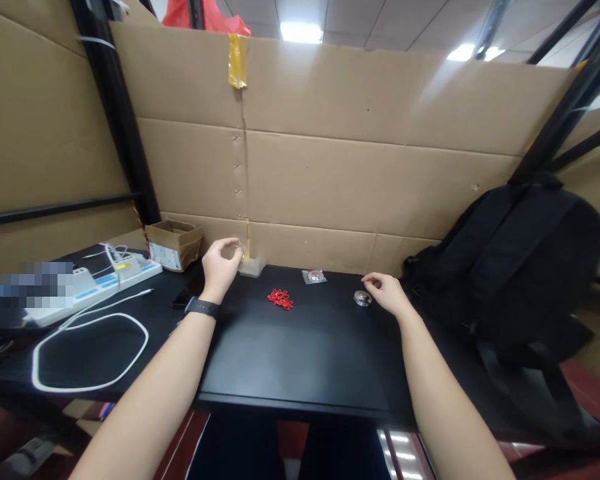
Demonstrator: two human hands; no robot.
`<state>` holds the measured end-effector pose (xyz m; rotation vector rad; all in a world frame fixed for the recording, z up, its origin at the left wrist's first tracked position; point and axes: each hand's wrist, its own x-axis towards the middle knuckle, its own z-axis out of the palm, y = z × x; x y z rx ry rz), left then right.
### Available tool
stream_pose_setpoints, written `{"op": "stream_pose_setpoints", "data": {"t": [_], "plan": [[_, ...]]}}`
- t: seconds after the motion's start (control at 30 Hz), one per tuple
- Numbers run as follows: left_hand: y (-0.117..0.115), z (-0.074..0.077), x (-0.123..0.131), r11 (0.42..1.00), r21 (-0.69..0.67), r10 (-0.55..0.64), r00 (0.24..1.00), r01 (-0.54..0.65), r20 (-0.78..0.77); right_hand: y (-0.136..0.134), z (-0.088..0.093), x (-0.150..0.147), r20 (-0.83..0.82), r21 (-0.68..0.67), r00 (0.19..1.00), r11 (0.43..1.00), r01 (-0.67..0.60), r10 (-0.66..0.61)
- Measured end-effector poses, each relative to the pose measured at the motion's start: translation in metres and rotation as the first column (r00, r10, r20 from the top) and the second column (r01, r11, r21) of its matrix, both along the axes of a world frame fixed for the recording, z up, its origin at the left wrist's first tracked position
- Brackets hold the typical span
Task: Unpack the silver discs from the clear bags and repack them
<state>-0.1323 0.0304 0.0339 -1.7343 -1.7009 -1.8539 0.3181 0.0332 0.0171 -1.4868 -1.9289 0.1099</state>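
Left hand (221, 261) curled, right hand (384, 291) bent by the disc (363, 298), grips unclear; I fear a brush skids it toward the bench's (300, 360) back edge.

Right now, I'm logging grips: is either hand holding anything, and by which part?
Cannot tell for the left hand: anything in its pinch is too small. The right hand, near the round silver object, shows no clear hold.

No legible text, white label (164, 256) on cardboard box (191, 249), print unreadable
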Motion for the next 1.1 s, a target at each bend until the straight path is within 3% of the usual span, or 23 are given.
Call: {"op": "stream_pose_setpoints", "data": {"t": [0.1, 0.17, 0.23, 0.33, 0.43, 0.5, 0.57, 0.7, 0.77, 0.9, 1.1], "plan": [[-0.022, 0.013, 0.033, 0.965, 0.105, -0.237, 0.971, 0.239, -0.027, -0.001, -0.004, 0.003, 0.021, -0.093, 1.0, 0.996, -0.013, 0.015], [-0.037, 0.015, 0.061, 0.901, 0.01, -0.425, 0.887, 0.433, -0.179, -0.001, -0.007, 0.007, 0.045, -0.171, 0.997, 0.984, -0.052, 0.061], [-0.048, 0.01, 0.087, 0.81, -0.177, -0.584, 0.742, 0.559, -0.33, -0.001, -0.01, 0.011, 0.051, -0.216, 0.993, 0.972, -0.095, 0.108], [-0.056, -0.006, 0.115, 0.728, -0.405, -0.683, 0.545, 0.552, -0.486, 0.001, -0.014, 0.014, 0.009, -0.228, 0.991, 0.965, -0.127, 0.133], [-0.055, -0.02, 0.126, 0.683, -0.492, -0.728, 0.451, 0.539, -0.516, 0.003, -0.016, 0.014, -0.036, -0.242, 0.99, 0.96, -0.143, 0.138], [-0.052, -0.025, 0.124, 0.657, -0.519, -0.753, 0.442, 0.547, -0.488, 0.004, -0.017, 0.014, -0.054, -0.247, 0.99, 0.959, -0.142, 0.132], [-0.046, -0.025, 0.116, 0.659, -0.513, -0.752, 0.491, 0.551, -0.439, 0.005, -0.018, 0.014, -0.059, -0.247, 0.99, 0.959, -0.139, 0.129], [-0.033, -0.019, 0.089, 0.759, -0.441, -0.646, 0.641, 0.48, -0.414, 0.005, -0.017, 0.015, -0.035, -0.251, 0.991, 0.958, -0.135, 0.13], [-0.027, -0.018, 0.075, 0.774, -0.482, -0.624, 0.625, 0.411, -0.469, 0.005, -0.016, 0.016, -0.009, -0.252, 0.992, 0.96, -0.123, 0.125], [-0.021, -0.025, 0.066, 0.736, -0.582, -0.663, 0.542, 0.345, -0.517, 0.003, -0.011, 0.013, -0.008, -0.221, 0.994, 0.97, -0.104, 0.105], [-0.021, -0.033, 0.078, 0.78, -0.546, -0.606, 0.587, 0.306, -0.536, -0.004, 0.002, 0.001, -0.144, -0.157, 0.981, 0.976, -0.151, 0.128]]}}
